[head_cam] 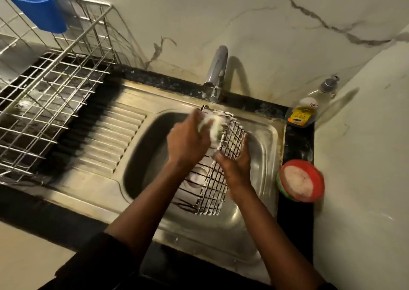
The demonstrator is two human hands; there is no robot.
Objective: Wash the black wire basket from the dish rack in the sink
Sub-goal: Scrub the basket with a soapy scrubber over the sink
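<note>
Head view: basket (213,188) is over the sink (264,139) bowl, tilted, long axis 6 to 12 o'clock; far end up near the tap (218,73) base, near end low in the bowl; wires coated in foam. Right hand (234,165) grips the basket's right side about mid-length, fingers curled round the wires. Left hand (188,139) is clamped on a foamy scrubber (213,126), pressed on the basket's far top, at 11 o'clock from the right hand.

Room: the bowl is open at 9 o'clock of the basket; the bowl's right wall is close at 3 o'clock; the tap spout overhangs at 12. Drainboard (110,139) lies at 9 o'clock; rack (44,86) sits beyond it at 10, with a blue cup (37,11) on its far rim. Soap bottle (309,106) stands in the wall corner at 1 o'clock; red tub (301,183) is at 3 o'clock on the black counter strip, just beside the sink rim, with the wall near behind.

Hard to see: left hand and scrubber are motion-blurred, scrubber type unclear; the left hand covers part of the basket's left side; the drain shows only through the wires; the rack is cut off at the left edge; both arms are cut off at the bottom edge.
</note>
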